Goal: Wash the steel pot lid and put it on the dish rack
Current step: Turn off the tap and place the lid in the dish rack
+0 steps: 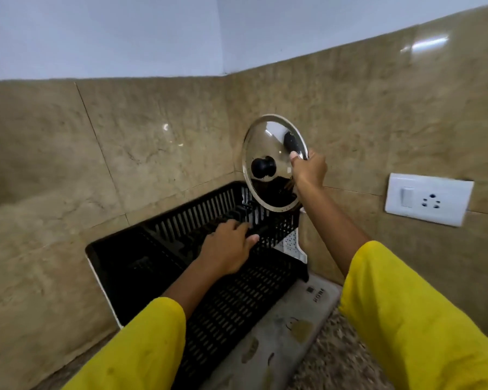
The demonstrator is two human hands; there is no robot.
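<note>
The steel-rimmed pot lid (268, 153) with a black knob stands almost upright above the far right corner of the black plastic dish rack (237, 294). My right hand (309, 171) grips the lid by its right rim, thumb on the front face. My left hand (228, 249) reaches into the rack with its fingers spread, resting on or just over the black dividers inside; it holds nothing that I can see. The lid's lower edge hangs just above the rack's back wall.
The rack sits in a corner of beige tiled walls, on a white drip tray (279, 339) over a speckled counter (338, 367). A white switch and socket plate (428, 198) is on the right wall. Yellow sleeves cover both forearms.
</note>
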